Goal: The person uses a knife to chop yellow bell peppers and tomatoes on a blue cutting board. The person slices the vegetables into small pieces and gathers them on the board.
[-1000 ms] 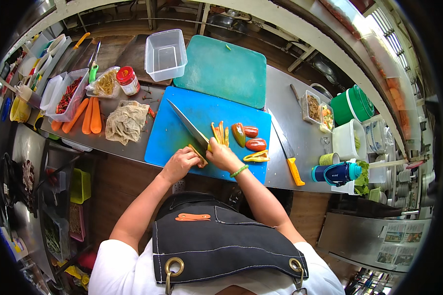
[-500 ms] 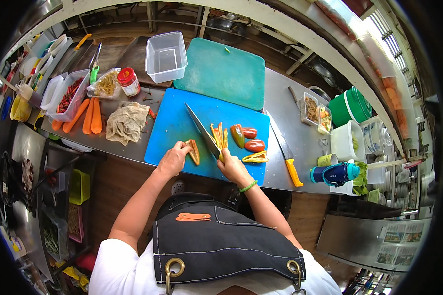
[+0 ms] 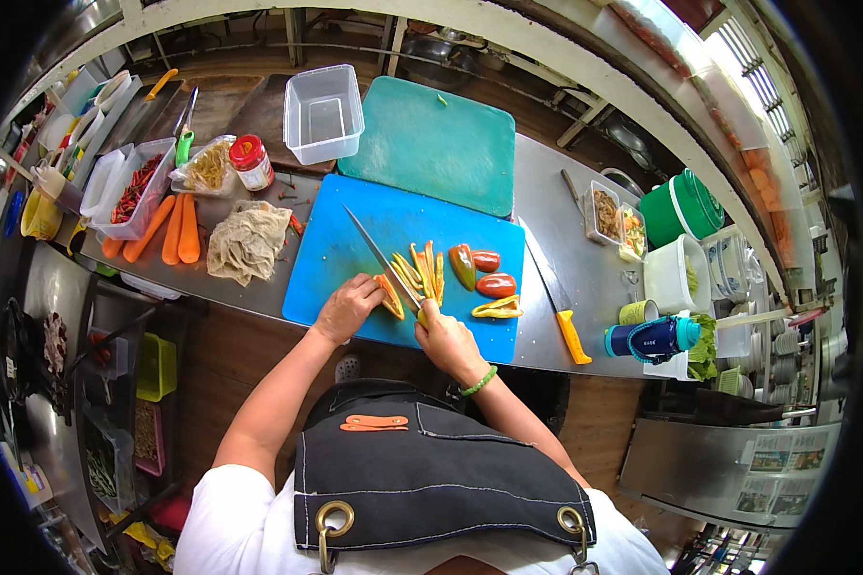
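Observation:
On the blue cutting board [image 3: 326, 230], my left hand [image 3: 349, 307] presses its curled fingers on a piece of bell pepper [image 3: 390, 299], hollow and orange-yellow. My right hand [image 3: 448, 343] grips the yellow handle of a kitchen knife [image 3: 381, 256], whose long blade points away and to the left, close beside that piece. Right of the blade lies a bunch of pepper strips [image 3: 430, 272]. Farther right are red and green pepper pieces [image 3: 496, 285], skin up, and one pale hollow piece [image 3: 497, 307] near the board's edge.
A second yellow-handled knife [image 3: 573, 335] lies right of the board. Beyond stand a green cutting board [image 3: 431, 144] and a clear container [image 3: 323, 113]. A crumpled cloth [image 3: 247, 240], carrots [image 3: 189, 230] and a red-lidded jar [image 3: 251, 161] are at left; a blue bottle [image 3: 647, 339] lies at right.
The knife has shifted left, toward my left hand, leaving the strips spread more to its right. My left hand has lowered the pepper piece onto the board and now covers part of it.

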Action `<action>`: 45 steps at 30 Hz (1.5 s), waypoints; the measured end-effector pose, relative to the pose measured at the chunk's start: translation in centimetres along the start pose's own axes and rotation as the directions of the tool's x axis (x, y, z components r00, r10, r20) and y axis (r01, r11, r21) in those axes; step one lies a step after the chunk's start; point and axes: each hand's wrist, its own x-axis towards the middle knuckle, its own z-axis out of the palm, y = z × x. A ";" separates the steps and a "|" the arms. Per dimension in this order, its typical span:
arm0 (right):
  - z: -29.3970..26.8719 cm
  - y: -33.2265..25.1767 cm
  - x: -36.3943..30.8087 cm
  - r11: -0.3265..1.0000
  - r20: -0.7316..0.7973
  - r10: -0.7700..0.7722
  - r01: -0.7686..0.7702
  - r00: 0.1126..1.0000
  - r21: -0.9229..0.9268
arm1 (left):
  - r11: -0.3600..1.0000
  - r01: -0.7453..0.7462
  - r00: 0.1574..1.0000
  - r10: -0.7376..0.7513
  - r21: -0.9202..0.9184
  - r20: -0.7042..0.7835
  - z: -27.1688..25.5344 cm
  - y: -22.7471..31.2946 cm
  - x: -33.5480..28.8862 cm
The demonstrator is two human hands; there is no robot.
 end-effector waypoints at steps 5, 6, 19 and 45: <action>0.4 0.0 -0.9 0.995 0.021 -0.028 0.030 0.999 -0.093 | 0.999 -0.015 0.999 0.016 0.029 -0.036 0.8 -0.3 -0.5; 0.6 0.2 -1.0 0.994 0.029 -0.024 0.027 0.999 -0.107 | 0.999 -0.021 0.999 0.022 0.027 -0.043 0.8 -0.3 -0.5; 2.8 1.0 7.0 0.989 0.050 -0.098 0.091 0.994 0.115 | 0.991 -0.003 0.996 -0.009 -0.132 -0.090 1.5 -0.7 -0.8; 1.3 2.1 5.4 0.989 0.123 -0.070 0.053 0.990 0.138 | 0.993 0.009 0.994 -0.022 -0.118 -0.111 1.3 -0.5 -1.2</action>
